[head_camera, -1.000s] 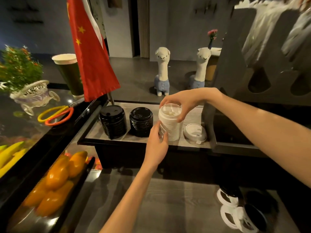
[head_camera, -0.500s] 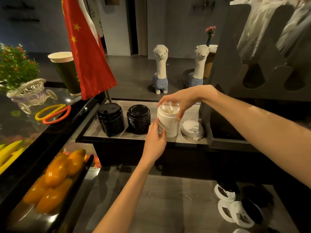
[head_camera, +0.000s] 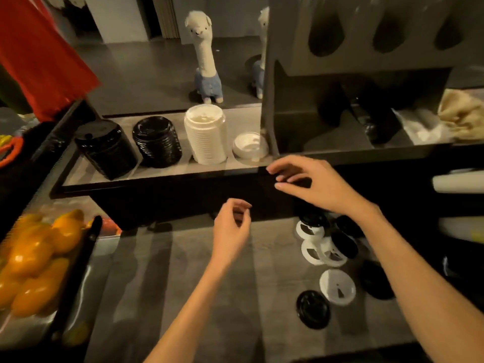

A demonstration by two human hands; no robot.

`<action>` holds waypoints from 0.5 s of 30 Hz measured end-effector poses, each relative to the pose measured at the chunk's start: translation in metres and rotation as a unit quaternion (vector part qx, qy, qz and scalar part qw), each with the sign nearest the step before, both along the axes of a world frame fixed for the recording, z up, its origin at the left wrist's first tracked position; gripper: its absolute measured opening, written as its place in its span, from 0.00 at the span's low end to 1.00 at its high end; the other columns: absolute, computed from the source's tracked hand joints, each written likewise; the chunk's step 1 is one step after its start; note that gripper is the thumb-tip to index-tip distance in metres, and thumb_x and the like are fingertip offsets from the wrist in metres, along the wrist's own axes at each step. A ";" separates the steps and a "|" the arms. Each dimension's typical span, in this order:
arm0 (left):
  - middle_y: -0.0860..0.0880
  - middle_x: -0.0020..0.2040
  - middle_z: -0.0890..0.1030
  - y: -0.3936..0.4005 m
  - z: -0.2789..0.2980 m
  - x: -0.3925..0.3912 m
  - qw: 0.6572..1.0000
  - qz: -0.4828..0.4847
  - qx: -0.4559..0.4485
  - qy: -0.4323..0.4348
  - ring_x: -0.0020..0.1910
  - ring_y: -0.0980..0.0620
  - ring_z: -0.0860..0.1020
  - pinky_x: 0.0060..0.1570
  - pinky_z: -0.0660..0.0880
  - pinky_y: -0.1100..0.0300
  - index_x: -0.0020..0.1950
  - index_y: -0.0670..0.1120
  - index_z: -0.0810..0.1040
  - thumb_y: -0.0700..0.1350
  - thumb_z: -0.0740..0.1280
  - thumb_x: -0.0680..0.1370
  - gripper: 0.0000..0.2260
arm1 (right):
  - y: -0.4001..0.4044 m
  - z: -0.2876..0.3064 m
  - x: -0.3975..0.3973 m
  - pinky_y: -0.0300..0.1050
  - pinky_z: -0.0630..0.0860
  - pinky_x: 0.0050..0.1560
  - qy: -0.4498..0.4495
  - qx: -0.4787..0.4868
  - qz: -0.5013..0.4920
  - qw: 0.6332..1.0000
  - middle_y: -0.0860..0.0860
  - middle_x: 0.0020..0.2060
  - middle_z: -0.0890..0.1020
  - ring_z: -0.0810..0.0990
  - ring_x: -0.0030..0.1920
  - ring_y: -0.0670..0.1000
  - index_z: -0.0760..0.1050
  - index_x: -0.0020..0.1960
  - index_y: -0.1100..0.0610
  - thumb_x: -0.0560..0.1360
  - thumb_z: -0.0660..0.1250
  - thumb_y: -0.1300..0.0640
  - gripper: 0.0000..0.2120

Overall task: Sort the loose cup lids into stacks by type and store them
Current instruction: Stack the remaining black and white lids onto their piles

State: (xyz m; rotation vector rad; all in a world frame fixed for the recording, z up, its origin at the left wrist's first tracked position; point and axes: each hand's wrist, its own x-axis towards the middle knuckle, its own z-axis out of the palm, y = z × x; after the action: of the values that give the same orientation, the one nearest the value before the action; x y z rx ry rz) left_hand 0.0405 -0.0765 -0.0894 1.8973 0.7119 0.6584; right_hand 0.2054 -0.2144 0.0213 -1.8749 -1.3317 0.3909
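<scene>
Cup lids stood sorted along the raised shelf (head_camera: 157,176) and lay loose on the lower counter (head_camera: 183,279). At the far left, a red flag (head_camera: 44,56) hung over the shelf's corner, and below it wrapped orange fruit (head_camera: 34,260) filled a tray beside the counter. On the shelf, reading rightward, stood a tall black lid stack (head_camera: 104,148), then a second, shorter black lid stack (head_camera: 157,142) just beside it, then a white lid stack (head_camera: 205,134), the tallest of the three, and last a single white lid (head_camera: 250,146) lying flat near the upright panel of a cup dispenser (head_camera: 366,35). Behind the white stack a plush alpaca (head_camera: 205,56) stood upright on the far surface.

The left hand (head_camera: 230,231) hovered over the counter below the shelf edge, its fingers loosely curled toward the thumb and holding nothing. The right hand (head_camera: 309,184) hung higher, in front of the shelf's front edge, its fingers relaxed and slightly spread, also empty and touching nothing.

Under and beyond the right wrist lay the unsorted lids: a cluster of white lids (head_camera: 322,250) overlapping several black ones, a separate white lid (head_camera: 337,286) nearer the viewer, and a lone black lid (head_camera: 313,309) just beside it. Another dark lid (head_camera: 374,281) lay to their right, partly in shadow. At the far right, a crumpled cloth (head_camera: 463,113) sat on the shelf.
</scene>
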 end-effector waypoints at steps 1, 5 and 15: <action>0.50 0.50 0.83 -0.015 -0.017 0.003 0.999 -0.045 -0.001 0.032 0.45 0.56 0.81 0.45 0.79 0.61 0.53 0.49 0.78 0.37 0.70 0.79 0.07 | -0.023 -0.024 0.003 0.39 0.80 0.59 0.030 -0.020 -0.030 0.999 0.41 0.57 0.84 0.84 0.57 0.42 0.80 0.64 0.48 0.78 0.74 0.57 0.15; 0.51 0.55 0.82 -0.077 -0.075 0.011 0.957 -0.223 -0.010 0.185 0.51 0.55 0.81 0.54 0.79 0.59 0.58 0.47 0.80 0.41 0.74 0.77 0.10 | -0.109 -0.129 0.012 0.48 0.83 0.57 0.092 -0.126 -0.138 0.978 0.41 0.53 0.84 0.84 0.52 0.42 0.81 0.58 0.46 0.78 0.75 0.58 0.12; 0.50 0.78 0.65 -0.166 -0.170 0.009 0.840 -0.412 0.141 0.325 0.78 0.49 0.61 0.77 0.58 0.57 0.80 0.50 0.62 0.52 0.79 0.71 0.42 | -0.199 -0.257 -0.004 0.51 0.68 0.74 0.089 -0.348 -0.163 0.919 0.50 0.75 0.67 0.67 0.74 0.53 0.65 0.76 0.52 0.64 0.84 0.58 0.46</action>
State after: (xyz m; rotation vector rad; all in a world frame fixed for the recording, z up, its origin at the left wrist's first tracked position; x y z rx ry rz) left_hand 0.0494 -0.2426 -0.2596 2.4533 0.1146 -0.4860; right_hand 0.2011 -0.4134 -0.2355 -2.5136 -0.7731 0.9229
